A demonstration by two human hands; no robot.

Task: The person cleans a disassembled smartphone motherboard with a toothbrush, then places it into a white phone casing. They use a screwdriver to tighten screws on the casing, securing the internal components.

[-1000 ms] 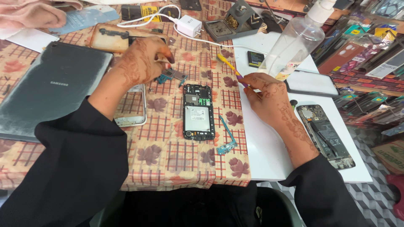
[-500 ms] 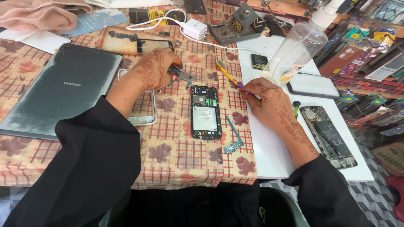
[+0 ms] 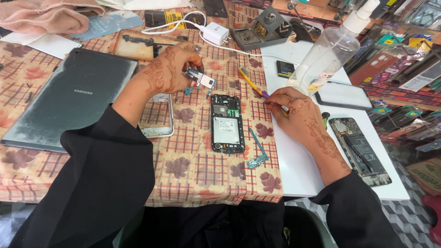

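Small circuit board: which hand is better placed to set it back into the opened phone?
Left. The left hand already pinches the small circuit board just above the opened phone. The right hand is busy holding the yellow brush.

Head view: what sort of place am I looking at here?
Most likely a phone repair bench. An opened phone lies on the checked cloth, the left hand holds a small circuit board, and a soldering stand sits at the back.
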